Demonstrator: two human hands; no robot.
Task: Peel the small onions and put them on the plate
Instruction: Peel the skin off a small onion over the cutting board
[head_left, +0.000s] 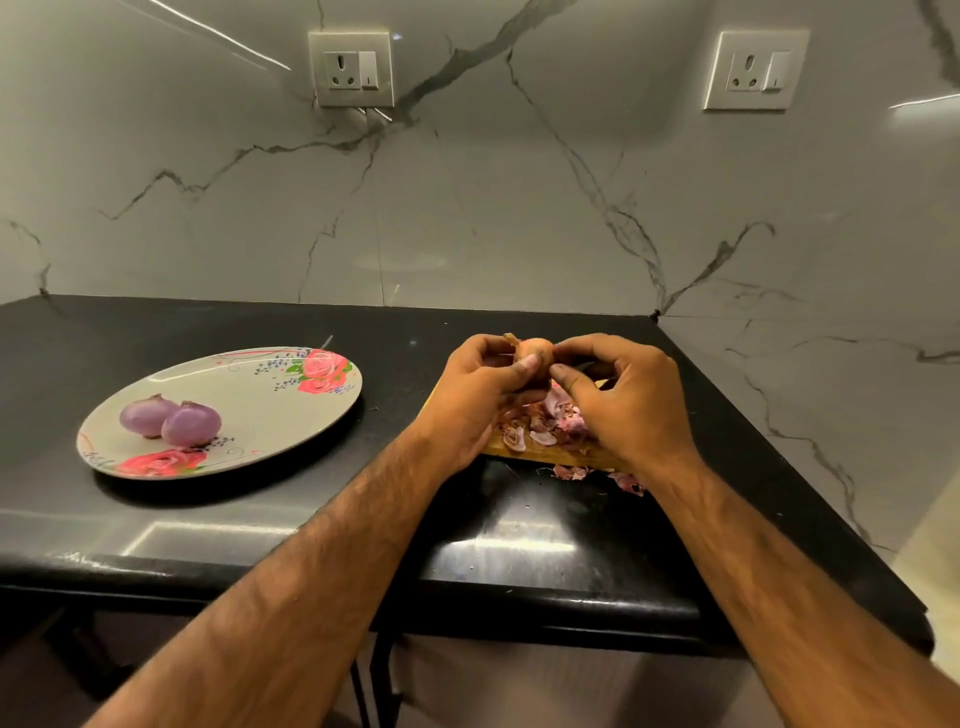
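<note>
A small onion with its brown skin on is held up above a wooden board. My left hand grips it from the left, thumb across its front. My right hand pinches at its right side with thumb and fingertips. Two peeled purple onions lie side by side on the left part of a flowered oval plate. Loose pink and brown onion skins are heaped on the board under my hands.
The black countertop meets a marble wall behind and on the right. Some skins have spilled off the board onto the counter. Two wall sockets sit high on the back wall.
</note>
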